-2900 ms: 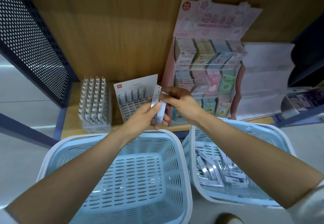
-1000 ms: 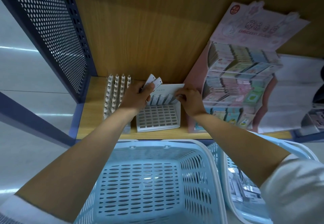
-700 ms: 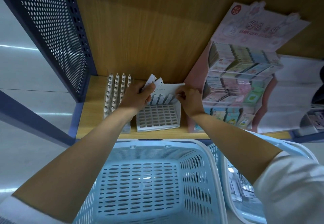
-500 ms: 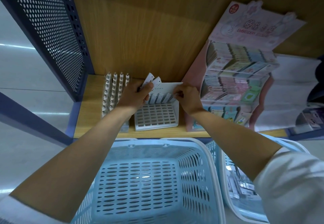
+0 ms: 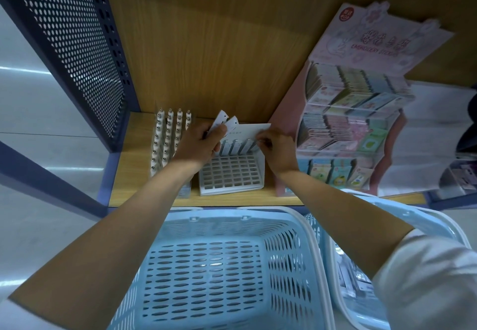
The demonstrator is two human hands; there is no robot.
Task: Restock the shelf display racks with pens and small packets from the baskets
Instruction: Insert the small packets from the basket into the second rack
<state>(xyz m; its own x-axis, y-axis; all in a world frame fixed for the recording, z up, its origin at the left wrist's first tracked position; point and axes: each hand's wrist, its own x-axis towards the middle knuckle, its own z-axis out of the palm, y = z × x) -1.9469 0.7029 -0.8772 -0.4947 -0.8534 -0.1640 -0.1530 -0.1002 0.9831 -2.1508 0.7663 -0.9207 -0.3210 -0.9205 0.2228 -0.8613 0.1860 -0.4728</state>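
- While the left grip (image 5: 198, 146) curls round two spare packets (image 5: 225, 121), their punched tops fan out above its fingers.
- At the white rack (image 5: 232, 177) on the shelf (image 5: 129, 174), the right grip (image 5: 276, 148) pinches a packet (image 5: 251, 145) at the right end of the rear row, just beside the left grip.

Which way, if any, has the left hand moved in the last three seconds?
Yes: the left hand, holding packets, went forward from the front of the white rack to its back left corner.
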